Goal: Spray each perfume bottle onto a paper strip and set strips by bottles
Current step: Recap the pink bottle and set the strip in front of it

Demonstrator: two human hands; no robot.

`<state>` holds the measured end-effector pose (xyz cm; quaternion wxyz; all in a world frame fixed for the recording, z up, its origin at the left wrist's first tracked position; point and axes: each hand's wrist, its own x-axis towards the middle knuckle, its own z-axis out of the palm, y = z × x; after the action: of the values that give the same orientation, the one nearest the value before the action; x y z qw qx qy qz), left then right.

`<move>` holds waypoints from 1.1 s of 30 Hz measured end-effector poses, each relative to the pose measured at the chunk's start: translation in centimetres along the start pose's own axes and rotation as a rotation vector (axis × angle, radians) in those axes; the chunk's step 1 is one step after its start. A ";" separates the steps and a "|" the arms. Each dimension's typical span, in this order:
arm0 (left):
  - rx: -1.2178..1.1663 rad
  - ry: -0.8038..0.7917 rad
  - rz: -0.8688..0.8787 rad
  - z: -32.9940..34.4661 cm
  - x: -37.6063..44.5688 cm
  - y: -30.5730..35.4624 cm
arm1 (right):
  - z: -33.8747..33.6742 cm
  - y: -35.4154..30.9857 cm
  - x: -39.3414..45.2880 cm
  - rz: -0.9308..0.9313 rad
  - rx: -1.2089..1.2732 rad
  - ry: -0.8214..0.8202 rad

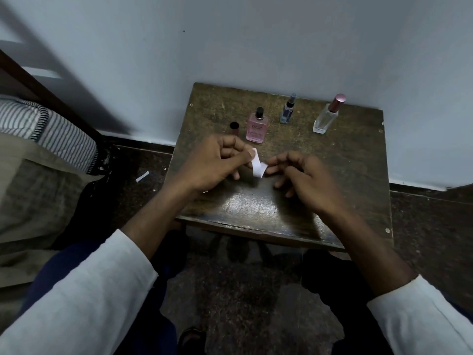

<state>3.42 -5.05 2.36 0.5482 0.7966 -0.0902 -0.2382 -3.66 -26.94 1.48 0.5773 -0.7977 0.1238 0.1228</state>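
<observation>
Here, from left to right, as seen from a head camera looking down:

Bed: a striped mattress edge [58, 134] sits at the far left, beside a dark wooden frame.

Floor scrap: a small white paper piece [142, 176] lies on the dark speckled floor, left of the tabletop and apart from it.

Tabletop: a small, worn brown wooden surface [353, 160] stands against a pale wall.

Loose cap: a dark round cap [234, 128] stands upright just left of the pink bottle, partly behind the left hand.

Left hand: the left hand [212, 165] hovers over the tabletop's middle, its grip pinching the upper end of the paper strip between thumb and fingertips.

Paper strip: a short white strip [258, 165] hangs bent between both hands, in front of the pink bottle and above the tabletop.

Pink bottle: a square pink perfume bottle [257, 128] stands uncapped, its black sprayer showing.

Right hand: the right hand [307, 180] has curled fingers, its fingertips touching the strip's lower end; the grip looks like a light pinch.

Blue bottle: a slim blue spray bottle [287, 110] stands near the wall.

Clear bottle: a tall clear bottle [326, 119] with a pink cap stands farthest right.
</observation>
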 end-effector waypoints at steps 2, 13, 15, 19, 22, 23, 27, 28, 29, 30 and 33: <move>-0.019 -0.005 0.025 0.3 0.0 0.1 | 0.2 -0.1 0.0 -0.023 0.076 -0.025; -0.026 0.074 0.118 0.4 0.1 -0.1 | 1.3 -0.3 -0.1 -0.124 0.086 -0.056; -0.034 0.102 0.131 0.5 0.0 0.1 | 1.3 -0.4 0.0 -0.119 0.082 -0.060; -0.052 0.220 0.131 0.3 0.1 0.3 | 1.3 -0.4 -0.2 -0.107 0.088 -0.088; -0.071 0.275 0.098 -0.1 0.4 -0.2 | 1.4 -0.4 -0.2 -0.099 0.103 -0.097; -0.068 0.292 0.090 -0.3 0.4 -0.3 | 1.4 -0.4 -0.1 -0.094 0.104 -0.097; -0.101 0.356 0.087 -0.3 0.6 -0.5 | 1.3 -0.5 -0.2 -0.088 0.108 -0.103; -0.107 0.372 0.085 -0.4 0.6 -0.5 | 1.2 -0.5 -0.2 -0.088 0.104 -0.106; -0.112 0.385 0.081 -0.4 0.6 -0.5 | 1.2 -0.4 -0.2 -0.086 0.102 -0.107; -0.119 0.396 0.077 -0.4 0.7 -0.5 | 1.2 -0.4 -0.2 -0.083 0.102 -0.106; -0.137 0.416 0.070 -0.5 0.7 -0.4 | 1.0 -0.2 -0.1 -0.076 0.093 -0.101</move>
<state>4.23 -4.74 1.92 0.6156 0.7860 0.0138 -0.0550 -3.74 -25.90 1.33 0.6233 -0.7671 0.0696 0.1349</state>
